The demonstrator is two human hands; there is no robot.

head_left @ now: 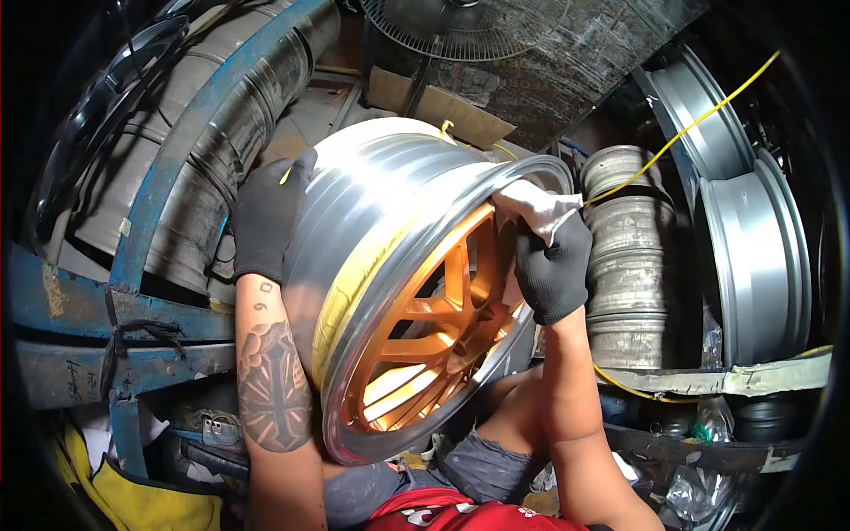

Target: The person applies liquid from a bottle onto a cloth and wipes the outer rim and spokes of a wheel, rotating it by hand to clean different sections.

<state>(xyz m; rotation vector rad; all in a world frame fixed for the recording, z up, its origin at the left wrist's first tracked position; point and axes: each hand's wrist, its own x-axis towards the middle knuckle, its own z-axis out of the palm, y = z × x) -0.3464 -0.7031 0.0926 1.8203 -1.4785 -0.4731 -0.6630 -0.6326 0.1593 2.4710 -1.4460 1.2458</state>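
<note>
standing at the far left, a blue metal frame (158,190) has dull grey rims (111,186) behind it; next comes the left hand (270,217), in a black glove, laid against the back part of the wheel (425,310); whether that grip closes on an edge or only presses flat, i cannot tell; the wheel, with orange spokes and a bright silver barrel, sits tilted between the two arms, just above the person's shorts (496,460), its face turned to the right; a yellow strip (354,283) runs around the barrel near the front lip; at the upper part of that lip, the right hand (555,270), gloved too, has a narrow grip on a bunched white cloth (542,205) that touches the metal; to wipe well here, it seems best to keep the left hand firm so the wheel does not roll, follow the curve of the lip with even pressure, and turn the cloth to a clean fold when it dirties; further right are a stack of worn rims (629,257), a yellow cord (682,133) and silver rims (753,265).
</note>
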